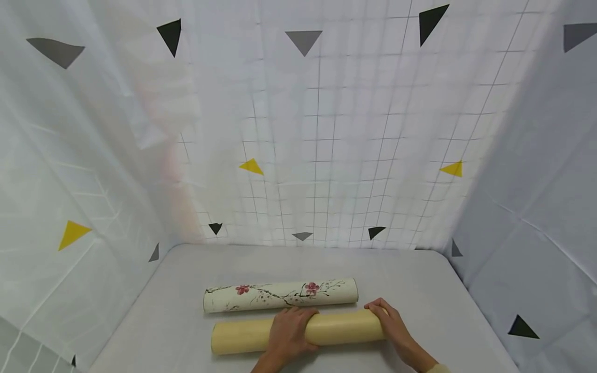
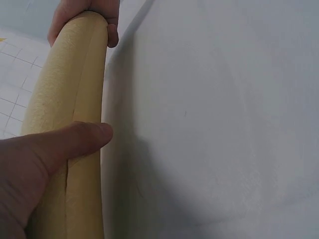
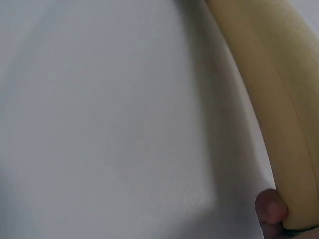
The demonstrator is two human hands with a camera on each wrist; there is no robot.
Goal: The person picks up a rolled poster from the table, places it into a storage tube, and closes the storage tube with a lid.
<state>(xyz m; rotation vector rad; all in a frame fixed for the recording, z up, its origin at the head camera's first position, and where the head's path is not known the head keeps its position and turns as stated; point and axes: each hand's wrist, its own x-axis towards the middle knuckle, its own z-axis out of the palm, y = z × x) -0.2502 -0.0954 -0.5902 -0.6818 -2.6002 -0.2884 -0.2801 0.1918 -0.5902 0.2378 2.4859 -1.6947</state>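
Observation:
A plain yellow roll, seemingly rolled wallpaper [image 1: 345,328], lies across the front of the table, a seam running along its length in the left wrist view. My left hand [image 1: 290,331] grips it near the middle, fingers over the top and thumb [image 2: 82,142] along the near side. At its right end my right hand [image 1: 391,325] holds the roll, with a fingertip [image 3: 271,206] against its side in the right wrist view. Just behind lies a cream roll [image 1: 280,296] printed with dark branches and pink-red blossoms, which neither hand visibly grips.
Both rolls rest on a pale covered table [image 1: 154,311]. White sheeting with a grid and black, grey and yellow triangles forms a back wall [image 1: 289,129], and more sheeting hangs on the left [image 1: 60,171] and right [image 1: 536,171].

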